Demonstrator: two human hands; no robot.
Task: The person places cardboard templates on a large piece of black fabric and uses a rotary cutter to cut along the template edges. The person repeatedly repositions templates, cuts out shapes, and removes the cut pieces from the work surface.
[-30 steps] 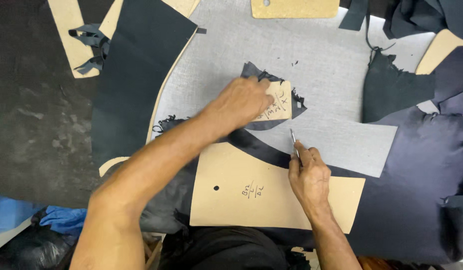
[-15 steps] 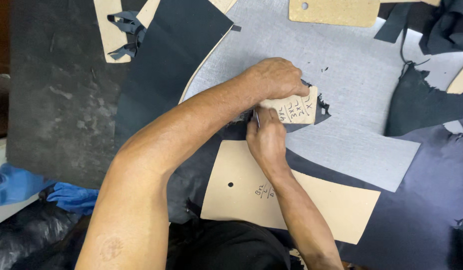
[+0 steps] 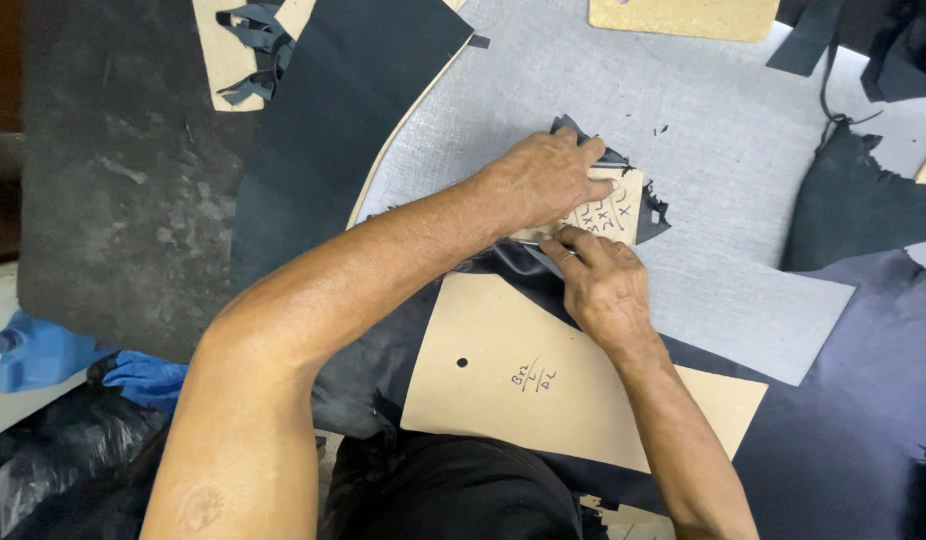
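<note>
Flat on the grey mat lies a small tan template, on top of a scrap of dark leather. Left hand covers the template's upper-left part, fingers pressed together and laid flat, tips reaching toward its top edge. Right hand sits just below, its fingers bunched around a thin blade whose metal shows at the template's lower edge; thumb and forefinger pinch it. A larger tan template with 1 round hole lies under the right wrist. Dark leather sheets surround the mat. At far left, a blue bottle and blue glove rest off the bench.
</note>
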